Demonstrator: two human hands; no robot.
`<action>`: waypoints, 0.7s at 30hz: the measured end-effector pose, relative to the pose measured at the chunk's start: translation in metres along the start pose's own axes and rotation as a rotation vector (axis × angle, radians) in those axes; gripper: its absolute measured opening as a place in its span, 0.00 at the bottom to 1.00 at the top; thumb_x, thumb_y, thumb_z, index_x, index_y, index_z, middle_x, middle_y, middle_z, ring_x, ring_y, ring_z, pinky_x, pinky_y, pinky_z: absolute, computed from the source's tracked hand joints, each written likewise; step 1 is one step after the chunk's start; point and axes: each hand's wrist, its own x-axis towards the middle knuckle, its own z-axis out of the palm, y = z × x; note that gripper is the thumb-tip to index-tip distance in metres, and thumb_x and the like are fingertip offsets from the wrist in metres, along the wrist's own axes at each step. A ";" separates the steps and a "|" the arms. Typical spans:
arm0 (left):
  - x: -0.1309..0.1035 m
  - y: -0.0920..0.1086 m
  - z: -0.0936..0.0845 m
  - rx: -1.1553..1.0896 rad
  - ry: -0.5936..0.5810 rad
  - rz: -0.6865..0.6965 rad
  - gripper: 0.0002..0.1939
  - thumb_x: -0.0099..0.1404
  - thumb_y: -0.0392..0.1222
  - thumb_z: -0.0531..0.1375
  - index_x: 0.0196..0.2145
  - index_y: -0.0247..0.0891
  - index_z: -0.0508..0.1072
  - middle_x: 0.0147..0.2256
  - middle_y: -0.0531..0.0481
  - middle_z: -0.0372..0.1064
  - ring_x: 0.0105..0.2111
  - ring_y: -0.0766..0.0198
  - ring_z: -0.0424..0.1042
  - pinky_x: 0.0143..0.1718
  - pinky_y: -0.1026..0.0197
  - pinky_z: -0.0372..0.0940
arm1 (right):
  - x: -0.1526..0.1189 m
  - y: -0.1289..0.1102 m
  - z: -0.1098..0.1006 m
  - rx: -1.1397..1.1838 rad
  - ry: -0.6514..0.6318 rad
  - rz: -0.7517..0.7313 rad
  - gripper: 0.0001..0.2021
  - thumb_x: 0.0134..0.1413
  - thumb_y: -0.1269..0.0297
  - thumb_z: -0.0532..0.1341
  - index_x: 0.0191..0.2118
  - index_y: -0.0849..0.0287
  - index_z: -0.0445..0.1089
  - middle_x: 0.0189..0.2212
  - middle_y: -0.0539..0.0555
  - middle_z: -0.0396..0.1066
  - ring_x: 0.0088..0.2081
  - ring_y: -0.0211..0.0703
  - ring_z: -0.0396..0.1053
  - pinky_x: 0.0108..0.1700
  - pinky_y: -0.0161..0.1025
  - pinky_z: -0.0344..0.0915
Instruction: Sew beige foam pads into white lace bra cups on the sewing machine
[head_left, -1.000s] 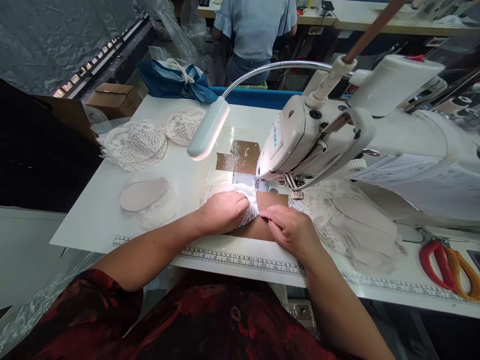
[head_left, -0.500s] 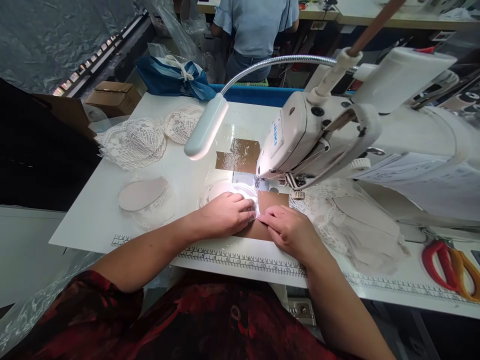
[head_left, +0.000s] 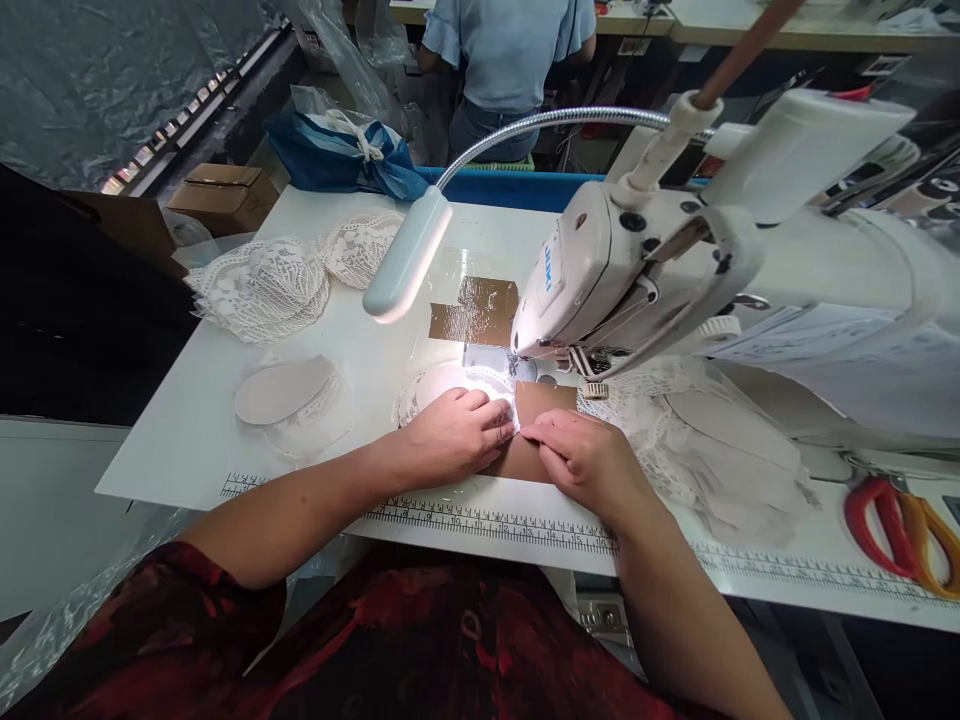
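A white lace piece point(head_left: 431, 385) lies at the needle area of a sewing machine point(head_left: 592, 260), brightly lit. My left hand point(head_left: 463, 432) rests over it, fingers bent and pressed together on the lace near the presser foot. Its right edge meets my right hand point(head_left: 579, 450), whose thumb and forefinger pinch together there. Underneath my hands and just right of the lace is brown tape or card point(head_left: 547, 400) on the table. My fingers hide part of the lace, and the needle tip is hard to make out.
A lamp point(head_left: 409, 255) hangs left of the machine head. Lace pieces point(head_left: 259, 290) and an oval pad point(head_left: 285, 390) lie to the left. More lace and fabric point(head_left: 720, 450) and red-and-orange-handled scissors point(head_left: 889, 530) lie right. A printed ruler point(head_left: 487, 525) runs along the front edge. A person point(head_left: 502, 60) sits beyond.
My left hand has shifted very slightly right and down with the lace, uncovering a bit more of its left side. The right hand stays nearly in place, still pinching.
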 end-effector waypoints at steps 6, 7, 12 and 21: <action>-0.001 -0.001 0.001 -0.016 0.025 0.005 0.17 0.71 0.43 0.49 0.50 0.36 0.72 0.47 0.41 0.67 0.37 0.58 0.64 0.36 0.56 0.60 | 0.001 0.001 0.004 0.001 0.027 -0.001 0.15 0.57 0.75 0.53 0.42 0.58 0.75 0.36 0.54 0.75 0.38 0.41 0.70 0.39 0.37 0.64; -0.002 -0.002 0.001 -0.030 0.029 0.004 0.17 0.71 0.43 0.50 0.50 0.36 0.72 0.48 0.41 0.67 0.38 0.58 0.64 0.37 0.56 0.61 | 0.001 0.000 0.005 -0.037 0.020 -0.027 0.14 0.58 0.74 0.53 0.42 0.59 0.75 0.34 0.54 0.74 0.37 0.42 0.69 0.38 0.37 0.64; -0.002 -0.008 -0.005 -0.143 0.021 -0.007 0.16 0.71 0.43 0.50 0.49 0.35 0.72 0.48 0.40 0.68 0.42 0.57 0.66 0.42 0.56 0.63 | 0.002 -0.003 0.007 -0.189 -0.015 -0.028 0.13 0.59 0.74 0.53 0.39 0.57 0.75 0.30 0.53 0.71 0.32 0.40 0.64 0.33 0.35 0.58; 0.010 -0.006 0.001 0.032 0.029 0.036 0.19 0.73 0.41 0.44 0.50 0.29 0.70 0.51 0.37 0.67 0.37 0.58 0.69 0.35 0.56 0.63 | 0.001 0.001 0.012 -0.208 0.015 -0.083 0.13 0.56 0.75 0.54 0.40 0.59 0.75 0.30 0.54 0.70 0.33 0.41 0.63 0.33 0.36 0.56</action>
